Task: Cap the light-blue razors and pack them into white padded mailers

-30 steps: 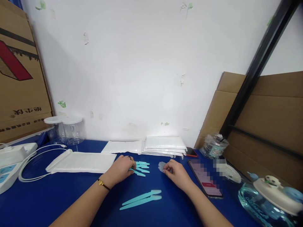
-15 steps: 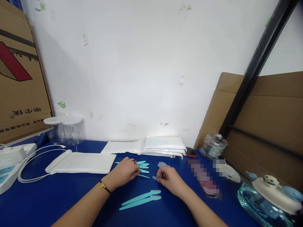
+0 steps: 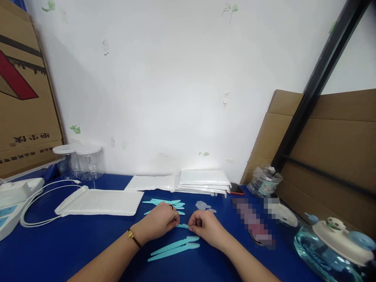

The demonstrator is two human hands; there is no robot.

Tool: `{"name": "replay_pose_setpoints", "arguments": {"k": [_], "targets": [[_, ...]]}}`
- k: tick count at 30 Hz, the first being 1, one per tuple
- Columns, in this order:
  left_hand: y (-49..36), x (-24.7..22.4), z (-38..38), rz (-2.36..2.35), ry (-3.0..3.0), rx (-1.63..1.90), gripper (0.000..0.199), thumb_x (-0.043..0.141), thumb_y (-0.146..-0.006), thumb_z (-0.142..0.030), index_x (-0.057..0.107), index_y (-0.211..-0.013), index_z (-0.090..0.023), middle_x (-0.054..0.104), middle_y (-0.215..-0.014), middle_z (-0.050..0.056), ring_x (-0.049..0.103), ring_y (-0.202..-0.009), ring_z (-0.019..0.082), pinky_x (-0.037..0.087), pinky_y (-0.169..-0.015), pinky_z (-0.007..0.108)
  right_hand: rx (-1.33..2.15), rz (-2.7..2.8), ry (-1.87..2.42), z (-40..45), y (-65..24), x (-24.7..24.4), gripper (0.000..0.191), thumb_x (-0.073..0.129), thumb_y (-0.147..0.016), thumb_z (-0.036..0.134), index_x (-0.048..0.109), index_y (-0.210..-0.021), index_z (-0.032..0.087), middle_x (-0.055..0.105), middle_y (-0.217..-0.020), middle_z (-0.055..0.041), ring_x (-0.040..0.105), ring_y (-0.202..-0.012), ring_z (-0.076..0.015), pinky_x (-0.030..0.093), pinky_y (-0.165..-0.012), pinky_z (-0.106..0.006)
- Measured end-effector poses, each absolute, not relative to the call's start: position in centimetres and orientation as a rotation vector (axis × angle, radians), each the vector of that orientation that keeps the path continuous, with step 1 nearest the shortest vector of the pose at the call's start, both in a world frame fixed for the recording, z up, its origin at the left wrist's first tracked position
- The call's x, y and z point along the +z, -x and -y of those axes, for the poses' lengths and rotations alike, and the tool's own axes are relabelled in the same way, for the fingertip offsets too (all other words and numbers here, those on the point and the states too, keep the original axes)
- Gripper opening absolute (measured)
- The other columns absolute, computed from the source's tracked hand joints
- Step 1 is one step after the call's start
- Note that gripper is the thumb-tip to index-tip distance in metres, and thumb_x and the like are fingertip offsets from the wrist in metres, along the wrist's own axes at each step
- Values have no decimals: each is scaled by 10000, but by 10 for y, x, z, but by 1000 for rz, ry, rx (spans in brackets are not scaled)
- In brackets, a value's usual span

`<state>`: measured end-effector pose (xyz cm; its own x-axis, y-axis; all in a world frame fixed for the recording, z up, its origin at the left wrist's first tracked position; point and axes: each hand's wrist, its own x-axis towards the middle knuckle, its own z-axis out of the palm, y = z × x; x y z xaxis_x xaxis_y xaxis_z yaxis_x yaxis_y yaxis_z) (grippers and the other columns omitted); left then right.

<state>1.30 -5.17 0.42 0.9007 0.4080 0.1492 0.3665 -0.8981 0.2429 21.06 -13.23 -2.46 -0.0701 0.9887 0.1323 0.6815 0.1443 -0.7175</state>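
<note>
Between my two hands, close above the table, is a turquoise eyebrow razor [image 3: 183, 226]. My left hand [image 3: 163, 219] is closed, pinching its handle. Closed too, my right hand [image 3: 207, 225] has its fingertips at the blade end; the small clear cap there is hidden by the fingers. Two more eyebrow razors [image 3: 174, 247] lie side by side on the blue table nearer me. Behind my left hand is a loose pile of several razors [image 3: 176, 203], partly covered by it. A few clear plastic caps [image 3: 202, 205] lie just beyond my right hand.
White padded envelopes [image 3: 202, 180] are stacked by the wall. At left lie a white pouch [image 3: 105, 201], a white cable [image 3: 28, 215] and a power strip [image 3: 17, 207], with clear jars [image 3: 89, 162] behind. A phone [image 3: 254, 223] and a teal bottle [image 3: 335, 250] are at right.
My left hand has lifted a razor from beside the pile and moved right and slightly nearer me. My right hand, carrying a clear cap, has shifted slightly left to meet the razor's blade end.
</note>
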Motion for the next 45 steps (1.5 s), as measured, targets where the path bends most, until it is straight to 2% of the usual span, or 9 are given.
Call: {"name": "replay_pose_setpoints", "arguments": {"k": [6,10,13,20,25,28,33,39,45], "targets": [[-6,10,46,-685,-2825,298,90,563,-818,-260,639,-859,-235,656,-847,0,580,-826,171,347,-777,284,511,1810,1584,136,-240,-10,102,612,-710,185,707,-720,220,667,-705,-8,553,-603,-145,395,-555,-237],[6,12,31,-1013,-2876,325,167,604,-771,-269,598,-931,-219,629,-940,41,571,-855,204,359,-723,294,274,1714,1701,132,-279,-6,132,570,-713,177,697,-704,212,659,-683,-11,556,-614,-161,405,-594,-261],[9,10,25,-1072,-2902,243,57,545,-796,-228,591,-820,-204,639,-845,33,580,-770,192,358,-673,291,295,1754,1741,131,-291,-9,131,579,-700,165,699,-723,212,651,-690,-11,555,-614,-162,405,-591,-260],[3,11,29,-1020,-3006,328,205,385,-850,-178,537,-712,-180,605,-706,44,561,-674,176,350,-636,300,315,1854,1743,130,-265,-20,125,593,-681,98,654,-722,199,594,-795,-20,542,-671,-146,398,-607,-239],[0,20,39,-936,-2794,390,159,377,-836,-200,507,-745,-195,586,-708,11,526,-637,147,333,-597,260,492,1832,1699,131,-259,-28,168,586,-664,77,606,-769,206,572,-675,16,510,-590,-128,364,-532,-217],[-2,20,44,-864,-2625,379,149,362,-841,-228,467,-739,-202,539,-666,-14,489,-602,128,316,-559,236,493,1830,1623,132,-257,-25,195,549,-713,102,626,-851,216,582,-724,8,513,-614,-128,384,-573,-229],[-4,16,47,-786,-2401,365,195,281,-899,-297,415,-787,-209,483,-695,-26,442,-603,116,349,-566,223,584,1631,1476,129,-254,-13,64,570,-779,245,600,-811,198,580,-751,5,522,-674,-138,378,-596,-232],[-4,14,47,-766,-2459,395,205,283,-911,-308,433,-813,-209,499,-774,-7,430,-688,135,368,-654,247,958,1198,1216,129,-247,-6,249,639,-776,413,570,-799,175,638,-726,-19,576,-651,-143,382,-577,-230],[-5,12,48,-764,-2477,386,195,298,-909,-309,429,-804,-210,492,-760,-11,428,-686,136,358,-648,247,996,1089,1165,130,-232,-9,281,697,-733,427,618,-767,159,632,-662,-18,561,-602,-130,381,-542,-223]]}}
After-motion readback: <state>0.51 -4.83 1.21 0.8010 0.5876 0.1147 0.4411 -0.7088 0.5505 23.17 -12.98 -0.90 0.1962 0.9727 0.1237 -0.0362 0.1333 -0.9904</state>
